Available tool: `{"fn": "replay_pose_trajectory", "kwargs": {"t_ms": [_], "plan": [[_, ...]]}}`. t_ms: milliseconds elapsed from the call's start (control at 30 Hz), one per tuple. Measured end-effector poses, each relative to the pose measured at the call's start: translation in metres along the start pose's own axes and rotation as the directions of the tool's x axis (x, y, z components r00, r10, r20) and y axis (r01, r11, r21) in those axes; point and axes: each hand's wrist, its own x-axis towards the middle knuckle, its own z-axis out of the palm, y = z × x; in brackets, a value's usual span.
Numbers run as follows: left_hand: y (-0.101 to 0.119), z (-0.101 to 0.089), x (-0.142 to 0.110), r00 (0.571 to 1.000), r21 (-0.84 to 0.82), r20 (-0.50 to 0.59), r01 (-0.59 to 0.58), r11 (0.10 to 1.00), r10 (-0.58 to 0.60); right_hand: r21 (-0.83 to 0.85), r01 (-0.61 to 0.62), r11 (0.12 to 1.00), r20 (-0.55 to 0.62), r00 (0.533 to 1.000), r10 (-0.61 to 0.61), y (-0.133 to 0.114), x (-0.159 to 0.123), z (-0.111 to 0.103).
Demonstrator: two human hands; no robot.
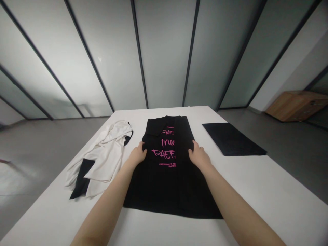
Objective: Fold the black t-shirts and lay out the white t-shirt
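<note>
A black garment with pink lettering (167,184) lies flat on the white table (258,194), its collar at the far end. My left hand (137,154) rests on its left edge, and my right hand (199,158) rests on its right edge. The fingers of both hands lie on the black cloth, but I cannot tell whether they pinch it. A crumpled white garment with black parts (102,157) lies to the left of my left hand, apart from it. A flat black cloth (232,138) lies to the right of my right hand.
The table's far edge and both side edges are in view, with a grey floor beyond them. A wall of frosted glass panels (164,58) with dark frames stands behind the table. A low wooden cabinet (297,106) stands at the far right.
</note>
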Motion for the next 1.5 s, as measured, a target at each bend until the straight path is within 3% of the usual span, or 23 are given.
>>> {"fn": "replay_pose_trajectory", "kwargs": {"t_ms": [133,267,367,433,500,567,600,633,667,733,767,800,867,933,1000,1100,1200,1300,1400,1500], "plan": [[-0.006,-0.003,0.005,0.997,-0.097,0.000,-0.074,0.993,0.075,0.008,0.104,0.995,0.118,0.988,-0.104,0.024,-0.013,0.000],[-0.007,-0.007,0.005,0.996,-0.114,0.019,-0.087,0.990,0.090,0.062,0.200,0.978,0.117,0.972,-0.206,0.052,-0.013,-0.001],[0.000,-0.015,-0.006,0.965,-0.152,0.254,-0.028,0.988,0.066,0.040,0.249,0.968,0.117,0.961,-0.252,0.080,0.003,-0.011],[0.010,-0.020,-0.019,0.872,-0.184,0.486,0.034,0.982,0.061,-0.017,0.240,0.971,0.138,0.962,-0.235,0.099,0.019,-0.024],[0.023,-0.023,-0.032,0.733,-0.219,0.670,0.050,0.974,0.113,-0.084,0.214,0.973,0.187,0.963,-0.196,0.114,0.035,-0.041],[0.036,-0.024,-0.040,0.621,-0.252,0.758,0.001,0.968,0.197,-0.176,0.171,0.970,0.228,0.965,-0.129,0.122,0.045,-0.057],[0.042,-0.024,-0.042,0.606,-0.261,0.762,-0.032,0.965,0.226,-0.229,0.140,0.963,0.214,0.973,-0.090,0.121,0.047,-0.063],[0.045,-0.023,-0.041,0.636,-0.263,0.732,-0.067,0.962,0.244,-0.279,0.106,0.954,0.172,0.983,-0.058,0.117,0.047,-0.068],[0.048,-0.020,-0.038,0.714,-0.253,0.655,-0.101,0.962,0.248,-0.316,0.078,0.946,0.110,0.993,-0.045,0.110,0.045,-0.071],[0.047,-0.013,-0.029,0.907,-0.186,0.369,-0.143,0.972,0.204,-0.326,0.083,0.942,-0.017,0.995,-0.094,0.087,0.031,-0.069],[0.045,-0.008,-0.023,0.967,-0.128,0.193,-0.141,0.982,0.164,-0.286,0.138,0.948,-0.041,0.987,-0.156,0.072,0.020,-0.064],[0.042,-0.003,-0.017,0.991,-0.064,0.036,-0.128,0.990,0.131,-0.220,0.224,0.949,-0.025,0.972,-0.236,0.054,0.006,-0.057],[0.033,0.009,-0.007,0.983,0.049,-0.149,-0.098,0.994,0.104,-0.030,0.392,0.920,0.068,0.919,-0.389,0.017,-0.027,-0.039],[0.025,0.019,-0.001,0.977,0.098,-0.182,-0.097,0.991,0.113,0.123,0.516,0.848,0.184,0.827,-0.530,-0.018,-0.060,-0.018],[0.020,0.025,0.002,0.976,0.098,-0.157,-0.135,0.986,0.150,0.158,0.607,0.779,0.203,0.752,-0.627,-0.047,-0.088,0.000],[0.017,0.027,0.002,0.975,0.078,-0.118,-0.180,0.980,0.189,0.076,0.645,0.760,0.259,0.724,-0.640,-0.077,-0.111,0.016],[0.018,0.026,0.005,0.979,0.031,-0.117,-0.164,0.986,0.167,0.022,0.658,0.753,0.292,0.716,-0.634,-0.093,-0.116,0.020],[0.022,0.026,0.022,0.986,-0.163,-0.148,-0.098,0.982,0.074,0.008,0.648,0.762,0.294,0.727,-0.621,-0.101,-0.117,0.021],[0.028,0.026,0.054,0.989,-0.529,-0.133,-0.013,0.848,-0.067,0.004,0.650,0.760,0.313,0.720,-0.619,-0.103,-0.120,0.022],[0.036,0.027,0.091,0.985,-0.715,-0.118,0.005,0.699,-0.127,0.020,0.659,0.752,0.370,0.693,-0.618,-0.101,-0.125,0.020]]}}
